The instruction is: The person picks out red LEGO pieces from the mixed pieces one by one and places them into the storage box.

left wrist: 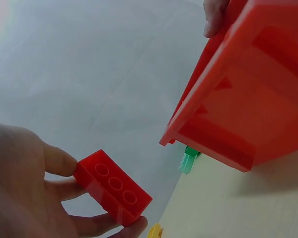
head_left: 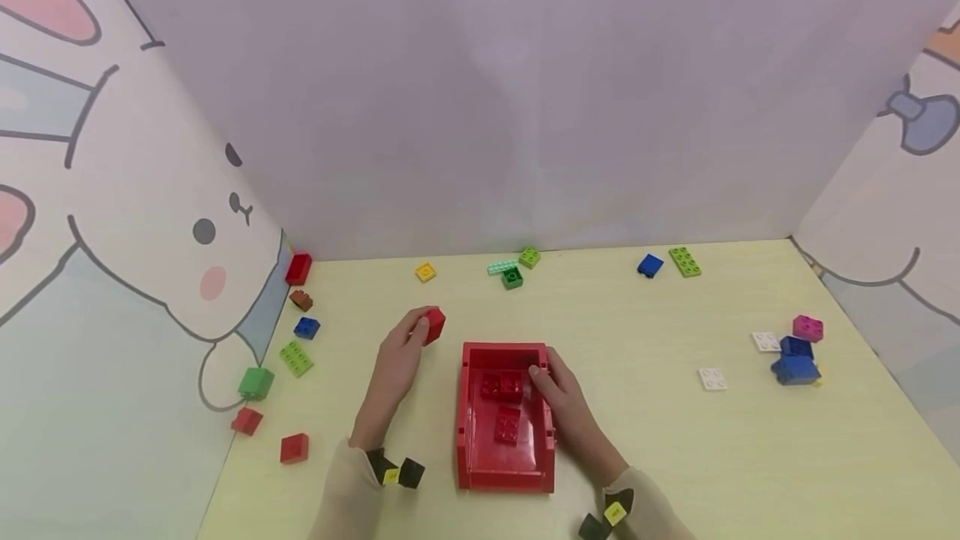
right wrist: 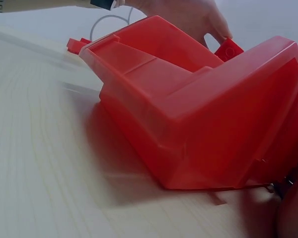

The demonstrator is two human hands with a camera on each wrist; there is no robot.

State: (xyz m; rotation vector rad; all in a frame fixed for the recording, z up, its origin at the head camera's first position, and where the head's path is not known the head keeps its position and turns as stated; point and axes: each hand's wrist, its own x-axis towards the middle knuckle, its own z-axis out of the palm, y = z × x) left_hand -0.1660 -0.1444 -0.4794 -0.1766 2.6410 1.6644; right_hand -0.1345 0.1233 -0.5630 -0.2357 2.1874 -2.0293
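Observation:
My left hand (head_left: 416, 330) pinches a small red brick (head_left: 435, 326) just above the table, to the left of the far left corner of a red tray (head_left: 468, 440). In the left wrist view the fingers (left wrist: 59, 163) hold that red brick (left wrist: 114, 188) by its sides, studs showing, with the red tray (left wrist: 238, 99) close on the right. My right hand (head_left: 546, 372) grips the tray's right wall, thumb inside. Red bricks (head_left: 502, 386) lie in the tray. The right wrist view shows the red tray (right wrist: 198, 114) close up, with my left hand (right wrist: 184, 15) and its red brick (right wrist: 228, 49) behind.
Loose bricks lie along the left wall, among them a blue one (head_left: 306, 327), a green one (head_left: 257, 382) and a red one (head_left: 294, 447). A yellow brick (head_left: 425, 272) and green bricks (head_left: 512, 277) sit at the back. White plates (head_left: 712, 378) and a blue stack (head_left: 797, 361) are at the right.

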